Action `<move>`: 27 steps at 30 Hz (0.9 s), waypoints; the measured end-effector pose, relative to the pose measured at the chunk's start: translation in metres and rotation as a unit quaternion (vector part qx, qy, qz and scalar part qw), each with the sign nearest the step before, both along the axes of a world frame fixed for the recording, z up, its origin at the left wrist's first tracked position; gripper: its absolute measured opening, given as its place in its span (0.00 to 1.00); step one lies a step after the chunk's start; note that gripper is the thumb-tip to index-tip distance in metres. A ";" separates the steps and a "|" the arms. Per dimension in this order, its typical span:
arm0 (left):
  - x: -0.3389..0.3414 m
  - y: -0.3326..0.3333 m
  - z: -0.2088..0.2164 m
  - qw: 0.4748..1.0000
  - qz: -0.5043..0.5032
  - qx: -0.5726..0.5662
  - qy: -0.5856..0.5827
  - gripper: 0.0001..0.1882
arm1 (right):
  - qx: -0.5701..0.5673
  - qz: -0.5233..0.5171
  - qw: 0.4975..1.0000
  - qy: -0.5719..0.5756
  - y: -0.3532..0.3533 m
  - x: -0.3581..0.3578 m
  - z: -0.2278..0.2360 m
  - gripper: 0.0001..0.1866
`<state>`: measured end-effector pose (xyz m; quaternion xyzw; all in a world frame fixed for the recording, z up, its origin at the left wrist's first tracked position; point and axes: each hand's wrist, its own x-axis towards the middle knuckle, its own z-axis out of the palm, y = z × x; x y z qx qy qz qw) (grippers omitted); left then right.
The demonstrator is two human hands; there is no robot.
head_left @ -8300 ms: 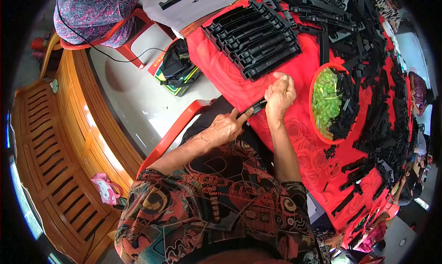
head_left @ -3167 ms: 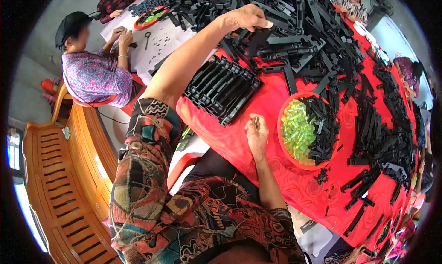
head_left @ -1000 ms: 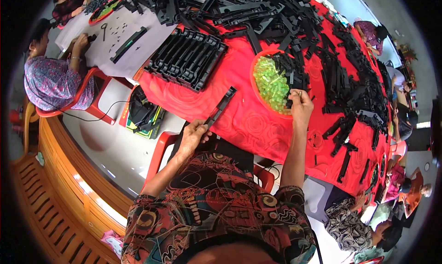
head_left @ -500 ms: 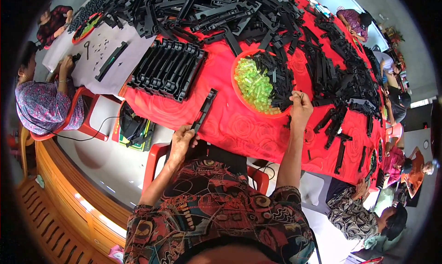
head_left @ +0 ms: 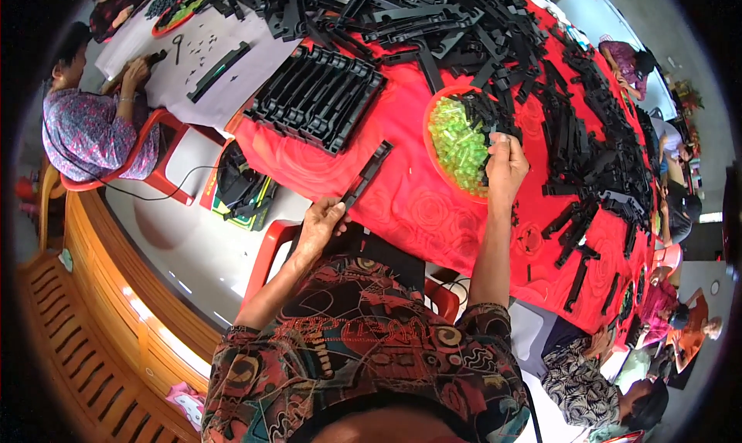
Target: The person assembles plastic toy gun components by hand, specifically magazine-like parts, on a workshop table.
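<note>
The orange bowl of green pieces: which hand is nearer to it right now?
Right. The right hand is over the orange bowl at its near rim; the left hand is off to its left, holding a long black strip.

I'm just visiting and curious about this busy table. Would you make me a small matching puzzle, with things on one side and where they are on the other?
Things:
1. long black strip
2. green pieces
3. stack of black trays
4. right hand

Places:
a. in the red bowl
b. at the bowl's near rim
c. held at one end by the left hand
d. on the red cloth, left of the bowl

Pairs: 1-c, 2-a, 3-d, 4-b
</note>
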<state>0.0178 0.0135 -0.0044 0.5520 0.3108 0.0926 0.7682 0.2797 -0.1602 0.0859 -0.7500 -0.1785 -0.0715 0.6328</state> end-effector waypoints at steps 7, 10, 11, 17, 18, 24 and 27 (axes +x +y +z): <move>0.003 0.000 0.000 1.000 0.004 -0.010 0.011 0.13 | -0.200 0.103 0.972 -0.070 0.019 0.000 -0.023 0.06; 0.002 -0.001 0.005 1.000 -0.002 0.001 0.020 0.13 | -0.323 0.123 0.937 -0.049 0.032 -0.004 -0.029 0.08; 0.001 -0.002 0.003 1.000 0.003 0.000 0.020 0.13 | -0.323 0.127 0.937 -0.050 0.035 -0.004 -0.029 0.08; -0.001 -0.003 -0.002 1.000 0.023 0.002 0.010 0.13 | -0.425 0.128 0.885 -0.142 0.044 -0.004 -0.027 0.11; -0.001 -0.003 -0.003 0.999 0.030 -0.001 0.013 0.13 | -0.416 0.131 0.889 -0.142 0.044 -0.003 -0.029 0.10; 0.001 0.002 -0.002 1.000 0.010 0.023 0.010 0.15 | -0.344 0.110 0.928 -0.087 0.036 -0.005 -0.025 0.09; -0.001 0.006 -0.004 1.000 0.011 0.021 0.020 0.16 | -0.233 0.157 0.958 -0.048 0.031 -0.010 -0.013 0.03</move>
